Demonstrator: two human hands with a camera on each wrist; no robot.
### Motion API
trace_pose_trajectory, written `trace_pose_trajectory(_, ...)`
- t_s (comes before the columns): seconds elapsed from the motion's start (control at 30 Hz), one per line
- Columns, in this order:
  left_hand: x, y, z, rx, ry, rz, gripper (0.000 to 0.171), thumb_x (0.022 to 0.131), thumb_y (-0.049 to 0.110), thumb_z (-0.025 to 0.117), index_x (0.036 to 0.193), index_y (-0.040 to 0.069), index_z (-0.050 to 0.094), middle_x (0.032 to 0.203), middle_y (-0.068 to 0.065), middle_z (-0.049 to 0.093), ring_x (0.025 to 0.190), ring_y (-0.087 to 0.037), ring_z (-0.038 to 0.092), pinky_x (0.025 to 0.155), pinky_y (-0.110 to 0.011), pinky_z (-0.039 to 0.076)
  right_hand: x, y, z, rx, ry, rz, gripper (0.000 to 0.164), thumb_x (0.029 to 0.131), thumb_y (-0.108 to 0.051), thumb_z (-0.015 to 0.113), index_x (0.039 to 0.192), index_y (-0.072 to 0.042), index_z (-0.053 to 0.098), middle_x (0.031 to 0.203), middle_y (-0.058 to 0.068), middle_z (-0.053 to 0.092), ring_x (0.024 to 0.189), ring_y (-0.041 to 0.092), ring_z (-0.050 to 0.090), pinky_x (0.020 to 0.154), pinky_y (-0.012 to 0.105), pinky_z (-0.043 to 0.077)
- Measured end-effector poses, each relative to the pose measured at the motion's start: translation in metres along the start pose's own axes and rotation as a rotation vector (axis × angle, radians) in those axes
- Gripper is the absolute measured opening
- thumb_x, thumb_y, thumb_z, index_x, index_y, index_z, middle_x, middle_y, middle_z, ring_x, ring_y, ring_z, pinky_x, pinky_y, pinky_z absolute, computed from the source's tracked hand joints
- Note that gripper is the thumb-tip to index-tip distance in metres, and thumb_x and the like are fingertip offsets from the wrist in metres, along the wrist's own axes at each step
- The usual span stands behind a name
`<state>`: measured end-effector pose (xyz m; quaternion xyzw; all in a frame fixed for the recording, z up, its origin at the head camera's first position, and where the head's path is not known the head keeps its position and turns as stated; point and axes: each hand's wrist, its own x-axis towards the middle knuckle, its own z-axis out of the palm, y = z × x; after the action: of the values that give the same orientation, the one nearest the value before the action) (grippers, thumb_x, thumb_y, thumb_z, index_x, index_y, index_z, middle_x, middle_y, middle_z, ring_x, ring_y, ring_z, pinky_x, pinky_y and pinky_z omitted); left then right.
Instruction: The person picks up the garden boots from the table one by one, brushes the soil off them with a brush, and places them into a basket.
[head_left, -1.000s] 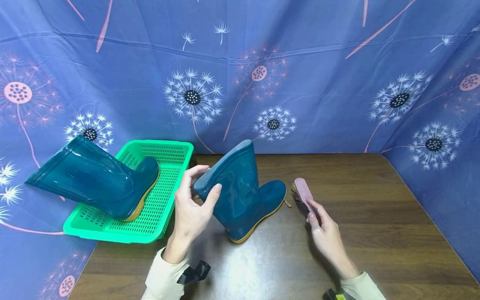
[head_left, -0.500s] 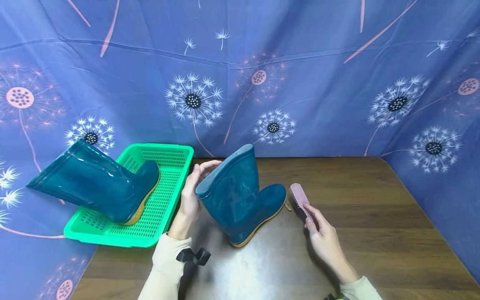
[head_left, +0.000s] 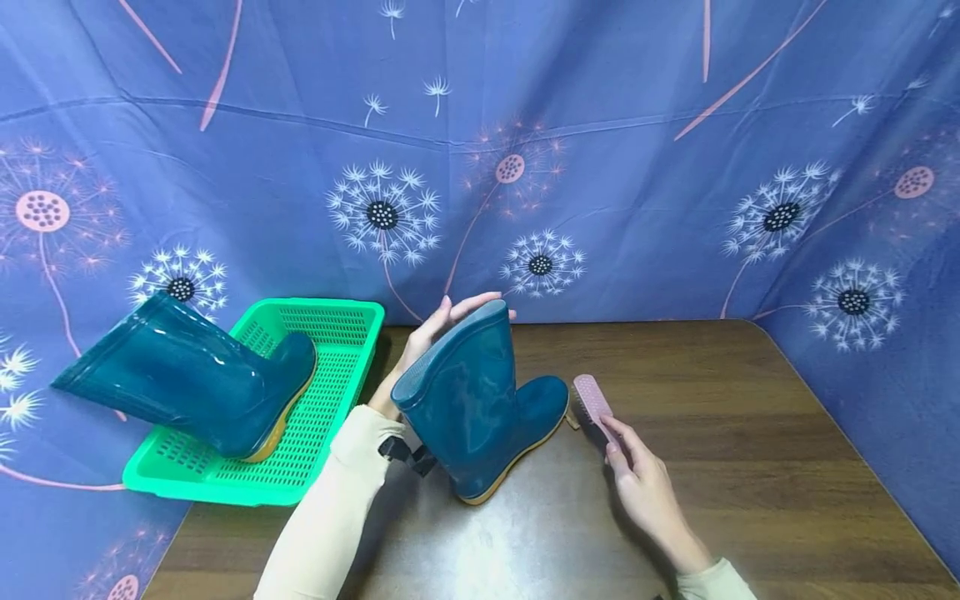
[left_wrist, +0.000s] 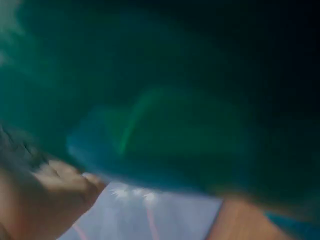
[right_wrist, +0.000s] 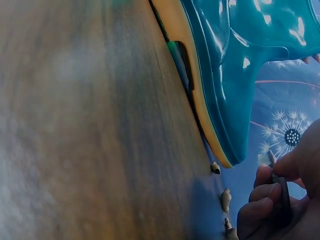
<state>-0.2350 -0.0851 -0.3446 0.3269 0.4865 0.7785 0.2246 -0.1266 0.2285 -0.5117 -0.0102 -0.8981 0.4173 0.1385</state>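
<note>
A teal rubber boot (head_left: 480,417) with a yellow sole stands upright mid-table, toe pointing right. My left hand (head_left: 418,346) reaches behind the top of its shaft, fingers stretched along the far side and fingertips showing past the rim. The left wrist view is dark and blurred, filled mostly by the boot, with part of the hand (left_wrist: 55,200) at lower left. My right hand (head_left: 645,483) holds the handle of a pink bristle brush (head_left: 590,395), its head just right of the boot's toe. Small brown lumps (right_wrist: 226,200) lie near the toe in the right wrist view.
A green plastic basket (head_left: 360,375) stands at the left of the table, with a second teal boot (head_left: 202,383) lying tilted in it, shaft jutting over the left side. Blue dandelion-print cloth (head_left: 630,208) hangs behind the brown wooden table (head_left: 720,417).
My left hand has gone from the shaft's near-left rim round to its far side. The right hand has shifted the brush slightly left, closer to the toe. The standing boot keeps its place.
</note>
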Motion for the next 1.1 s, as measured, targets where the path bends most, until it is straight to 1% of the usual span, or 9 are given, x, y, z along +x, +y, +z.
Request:
trace_pose_trajectory(0.1,0.004,-0.003,0.005,-0.058,-0.062,-0.033,0.074,0.115,0.049,0.019,0.169,-0.002,0.010,0.143,0.009,0.063,0.136,-0.010,0.059,0.113,-0.034,0.050,0.000,0.002,-0.001,0.003,-0.003,-0.004,0.041,0.109,-0.009,0.055,0.149,-0.015,0.060,0.093,0.007,0.074,0.083,0.005,0.062,0.070,0.027,0.049)
trace_pose_trajectory(0.23,0.006,-0.006,0.006,-0.001,-0.093,-0.030,0.066,0.116,0.040,0.020,0.169,0.001,0.015,0.141,0.009,0.063,0.138,-0.013,0.058,0.118,-0.039,0.045,0.000,0.002,-0.001,0.004,-0.011,-0.012,0.041,0.109,-0.008,0.055,0.149,-0.015,0.060,0.095,0.008,0.074,0.085,0.006,0.063,0.069,0.026,0.048)
trace_pose_trajectory(0.4,0.011,-0.011,-0.001,0.046,-0.122,0.032,0.059,0.116,0.030,0.021,0.167,0.000,0.020,0.134,0.010,0.067,0.132,-0.010,0.061,0.114,-0.036,0.049,0.000,0.002,0.000,0.001,-0.013,-0.012,0.040,0.108,-0.008,0.055,0.148,-0.014,0.061,0.097,0.008,0.075,0.085,0.004,0.062,0.071,0.026,0.049)
trace_pose_trajectory(0.53,0.016,-0.020,-0.010,0.035,-0.124,0.065,0.058,0.117,0.028,0.033,0.165,-0.001,0.021,0.129,0.009,0.070,0.126,-0.010,0.066,0.106,-0.030,0.055,-0.001,0.002,0.001,-0.005,-0.015,-0.007,0.040,0.108,-0.008,0.055,0.148,-0.013,0.061,0.097,0.009,0.075,0.084,0.002,0.062,0.072,0.026,0.050)
trace_pose_trajectory(0.7,0.022,-0.029,-0.019,0.149,-0.051,0.094,0.056,0.114,0.016,0.042,0.162,-0.008,0.026,0.122,0.006,0.073,0.119,-0.012,0.071,0.096,-0.027,0.061,-0.001,0.000,0.002,-0.009,-0.014,-0.002,0.040,0.108,-0.008,0.056,0.148,-0.014,0.061,0.095,0.008,0.075,0.084,0.003,0.062,0.072,0.027,0.049)
trace_pose_trajectory(0.8,0.024,-0.029,-0.021,0.291,0.015,0.109,0.049,0.112,0.008,0.045,0.157,-0.009,0.036,0.118,0.003,0.075,0.113,-0.012,0.074,0.094,-0.027,0.062,-0.001,0.000,0.002,-0.008,-0.015,-0.005,0.040,0.108,-0.009,0.056,0.148,-0.015,0.061,0.093,0.007,0.074,0.084,0.003,0.062,0.072,0.028,0.049)
trace_pose_trajectory(0.93,0.022,-0.024,-0.018,0.462,0.093,0.111,0.038,0.111,0.009,0.055,0.145,-0.007,0.054,0.115,-0.019,0.077,0.104,-0.012,0.077,0.089,-0.027,0.063,-0.001,0.000,0.002,-0.003,-0.002,-0.017,0.043,0.108,-0.007,0.055,0.151,-0.013,0.058,0.094,0.006,0.074,0.084,0.003,0.062,0.075,0.029,0.050)
trace_pose_trajectory(1.03,0.019,-0.020,-0.014,0.498,0.137,0.102,0.030,0.109,0.007,0.058,0.136,-0.007,0.059,0.116,-0.036,0.072,0.098,-0.010,0.078,0.082,-0.025,0.063,-0.001,0.000,0.002,0.004,0.015,-0.023,0.046,0.108,-0.006,0.056,0.153,-0.011,0.055,0.095,0.006,0.074,0.085,0.002,0.062,0.077,0.029,0.051)
trace_pose_trajectory(1.1,0.018,-0.018,-0.012,0.494,0.169,0.103,0.027,0.108,0.004,0.060,0.131,-0.008,0.059,0.113,-0.036,0.072,0.093,-0.008,0.078,0.078,-0.024,0.062,-0.001,0.000,0.001,0.009,0.019,-0.022,0.046,0.107,-0.005,0.056,0.153,-0.011,0.055,0.095,0.006,0.074,0.086,0.003,0.062,0.077,0.029,0.051)
